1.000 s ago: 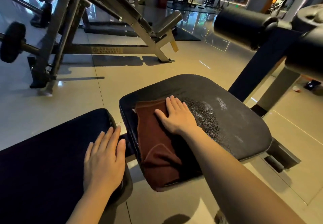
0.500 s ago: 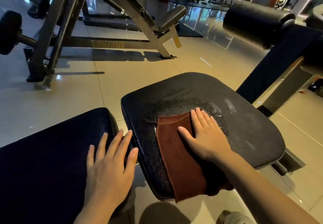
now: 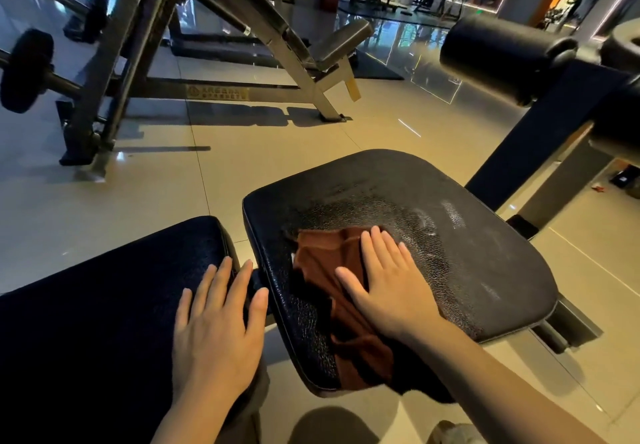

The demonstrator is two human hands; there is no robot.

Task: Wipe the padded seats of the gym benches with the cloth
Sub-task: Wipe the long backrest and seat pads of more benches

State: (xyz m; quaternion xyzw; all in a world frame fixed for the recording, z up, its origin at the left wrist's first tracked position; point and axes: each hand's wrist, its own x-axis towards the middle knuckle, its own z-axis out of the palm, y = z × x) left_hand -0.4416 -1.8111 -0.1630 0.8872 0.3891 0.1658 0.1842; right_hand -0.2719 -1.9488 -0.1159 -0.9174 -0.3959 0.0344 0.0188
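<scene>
A black padded seat (image 3: 485,246) of a gym bench fills the middle of the head view, with a wet sheen across its centre. A brown cloth (image 3: 329,253) lies on its near left part and hangs over the front edge. My right hand (image 3: 388,281) presses flat on the cloth with straight fingers. To the left is the bench's long dark back pad (image 3: 104,291). My left hand (image 3: 218,326) rests flat on that pad's end, fingers spread, the fingertips reaching over the gap between the two pads.
Black roller pads (image 3: 502,52) on a dark upright stand at the right, just behind the seat. A steel incline bench frame (image 3: 242,28) with a weight plate (image 3: 26,69) stands on the tiled floor at the back left. My shoe (image 3: 453,433) shows at the bottom.
My right hand first slid the cloth rightward to the seat's centre; since then the cloth has bunched under the palm and the view has shifted slightly. My left hand has crept forward to the pad's end.
</scene>
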